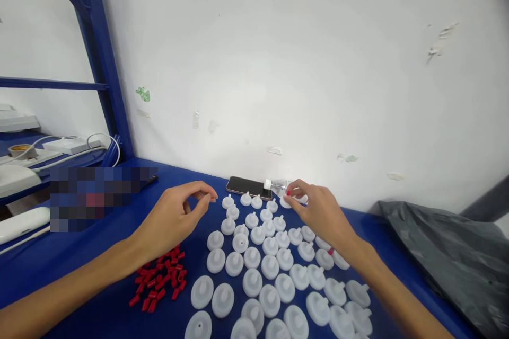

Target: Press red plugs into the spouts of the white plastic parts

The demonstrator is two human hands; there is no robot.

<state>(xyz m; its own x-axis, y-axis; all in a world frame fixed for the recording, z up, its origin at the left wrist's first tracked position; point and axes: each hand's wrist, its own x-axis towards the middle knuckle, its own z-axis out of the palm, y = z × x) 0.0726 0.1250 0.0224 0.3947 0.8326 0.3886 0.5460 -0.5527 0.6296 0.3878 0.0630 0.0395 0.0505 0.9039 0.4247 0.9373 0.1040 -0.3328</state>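
Observation:
My right hand point(318, 209) pinches a small red cap point(288, 193) between thumb and fingertips, just over a white plastic disc with a stem point(283, 202) at the back. Whether the cap touches that stem I cannot tell. To the left, my left hand point(178, 212) hovers above the table with thumb and fingers closed together; anything between them is hidden. Below that wrist lies a heap of short red caps point(161, 278). Many white stemmed discs point(252, 282) are spread across the middle, most with their stems up. One red cap point(331, 251) shows beside my right forearm.
Behind the discs lie a dark phone point(246, 187) and a clear plastic bottle point(278, 187) on its side. A grey plastic bag point(441, 254) covers the right side of the blue table point(159, 172). White devices with cables point(71, 145) and a blue frame point(107, 63) stand at left.

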